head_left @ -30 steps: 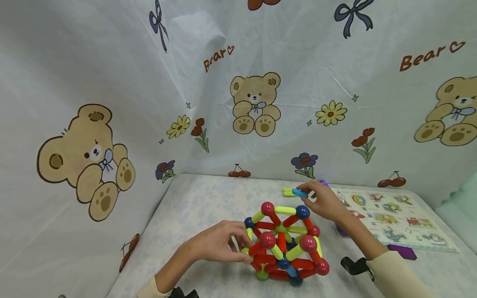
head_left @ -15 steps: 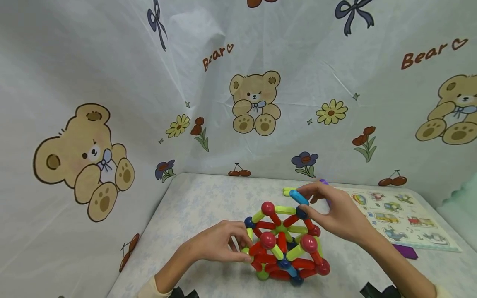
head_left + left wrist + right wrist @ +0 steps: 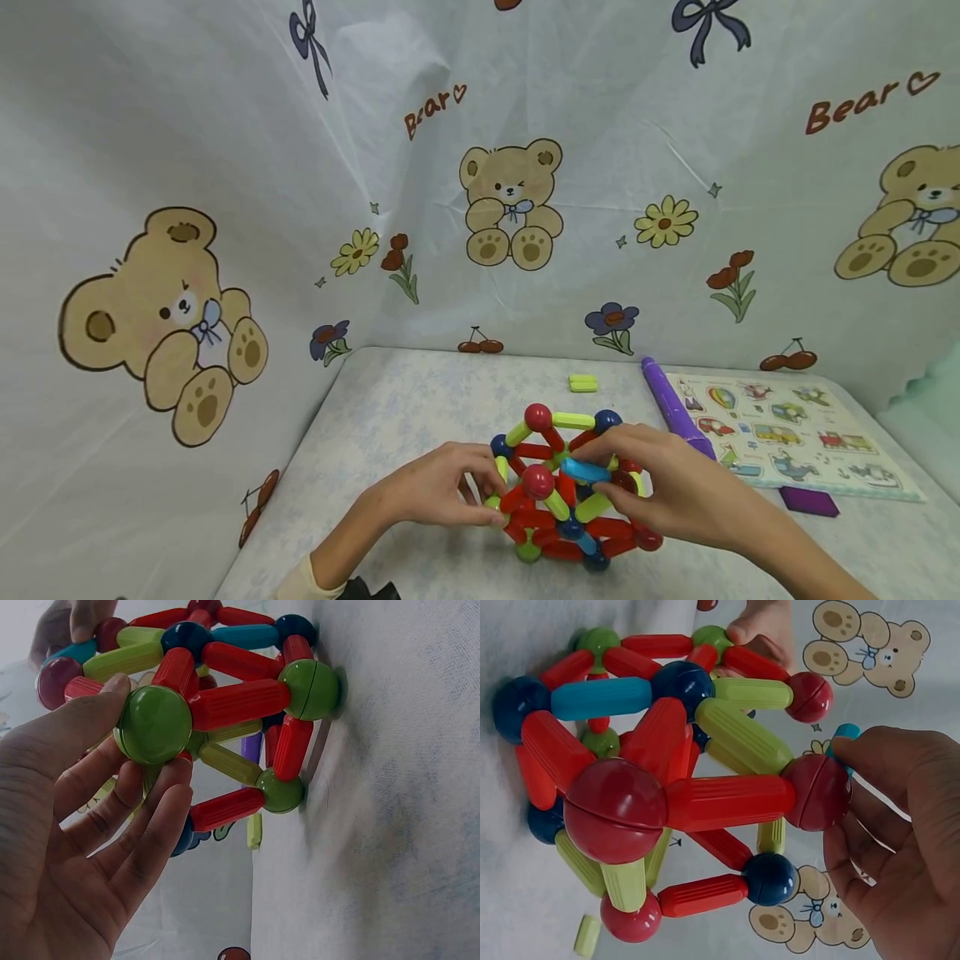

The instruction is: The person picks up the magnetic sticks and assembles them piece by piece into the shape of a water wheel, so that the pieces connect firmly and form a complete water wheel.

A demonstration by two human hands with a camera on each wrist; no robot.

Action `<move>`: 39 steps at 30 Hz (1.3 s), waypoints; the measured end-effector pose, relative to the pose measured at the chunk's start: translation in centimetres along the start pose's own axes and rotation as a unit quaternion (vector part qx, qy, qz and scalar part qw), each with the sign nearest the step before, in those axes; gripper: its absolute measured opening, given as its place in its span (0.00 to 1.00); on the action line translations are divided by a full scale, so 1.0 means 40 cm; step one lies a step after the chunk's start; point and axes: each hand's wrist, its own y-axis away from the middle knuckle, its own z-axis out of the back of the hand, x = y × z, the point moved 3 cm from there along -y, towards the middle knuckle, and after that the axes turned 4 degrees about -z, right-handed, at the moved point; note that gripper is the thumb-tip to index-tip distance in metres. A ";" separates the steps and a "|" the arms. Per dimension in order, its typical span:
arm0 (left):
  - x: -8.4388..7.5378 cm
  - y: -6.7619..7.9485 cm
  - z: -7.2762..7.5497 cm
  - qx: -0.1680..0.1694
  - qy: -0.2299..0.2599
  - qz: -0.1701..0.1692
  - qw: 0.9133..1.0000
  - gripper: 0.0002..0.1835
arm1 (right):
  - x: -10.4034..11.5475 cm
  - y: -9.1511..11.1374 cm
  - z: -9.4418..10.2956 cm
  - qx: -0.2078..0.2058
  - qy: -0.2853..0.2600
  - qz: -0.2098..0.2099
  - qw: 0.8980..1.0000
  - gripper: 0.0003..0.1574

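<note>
A cage-like frame of magnetic rods and balls (image 3: 537, 482) stands on the table in the head view, in red, yellow-green and blue. At its left side my left hand (image 3: 450, 487) holds a green ball (image 3: 155, 724), thumb on one side and fingers behind, as the left wrist view shows. My right hand (image 3: 667, 483) pinches a light blue magnetic rod (image 3: 585, 471) over the top of the frame. In the right wrist view the rod's end shows beside a red ball (image 3: 819, 792), with my fingers right at that ball. Most of the rod is hidden there.
Two yellow-green rods (image 3: 582, 383) lie together behind the frame. To the right are a long purple stick (image 3: 667, 400), a picture board (image 3: 787, 433) and a small dark purple piece (image 3: 810, 501). A bear-printed cloth (image 3: 420, 183) hangs behind the table.
My right hand has brought the blue rod from behind the frame toward me, down to the near red ball at the top. My left hand has stayed on the green ball.
</note>
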 end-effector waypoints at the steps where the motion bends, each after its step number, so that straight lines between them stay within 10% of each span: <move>1: 0.000 0.000 0.000 0.000 -0.001 0.001 1.000 0.08 | 0.000 -0.001 -0.002 0.007 0.001 -0.005 1.000 0.24; 27: -0.005 0.003 0.003 -0.004 -0.004 0.002 1.000 0.08 | 0.011 -0.016 -0.033 0.034 0.056 0.003 0.998 0.23; 39: -0.007 0.002 0.001 -0.001 0.000 0.000 1.000 0.08 | -0.086 -0.063 0.074 -0.135 0.120 0.049 0.982 0.23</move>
